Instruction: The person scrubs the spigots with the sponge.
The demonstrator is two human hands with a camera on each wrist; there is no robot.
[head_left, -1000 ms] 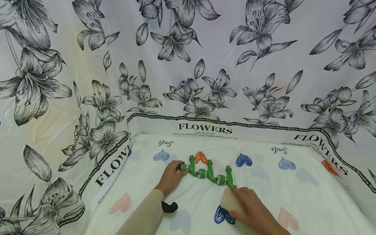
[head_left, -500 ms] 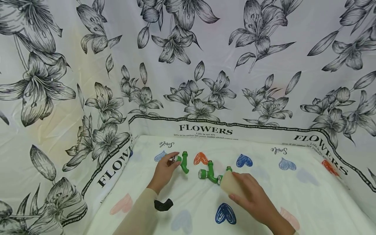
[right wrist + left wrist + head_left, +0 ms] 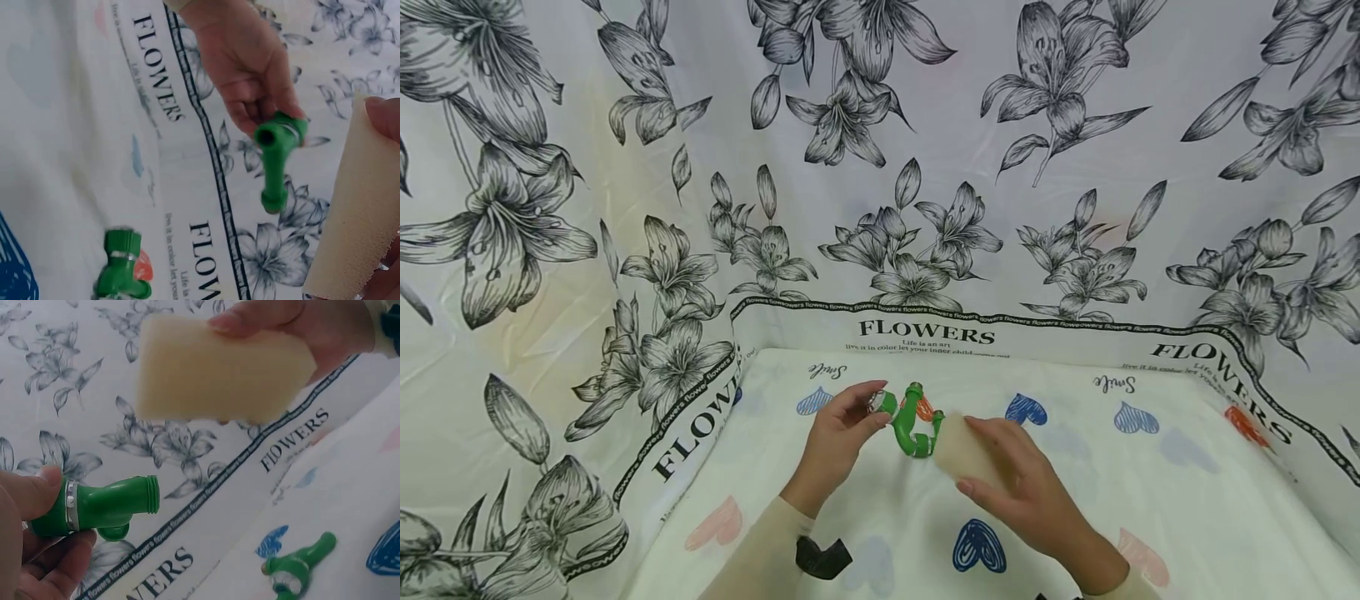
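Presently, in the head view, the left hand [image 3: 837, 439] pinches a green tap [image 3: 907, 417] above the heart-printed cloth [image 3: 1240, 517], the tap's long body running far to near; just to its right and slightly nearer, the right hand [image 3: 1036, 493] grips a cream sponge [image 3: 964, 452]. By the left wrist view, that left grip has thumb and fingers around the capped end beside a silvery ring, leaving the threaded end free, and sponge and tap are apart. From the right wrist view, thumb and fingers hold opposite sides of the sponge, background shows between it and the held tap, and a second tap [image 3: 120, 270] lies on the cloth.
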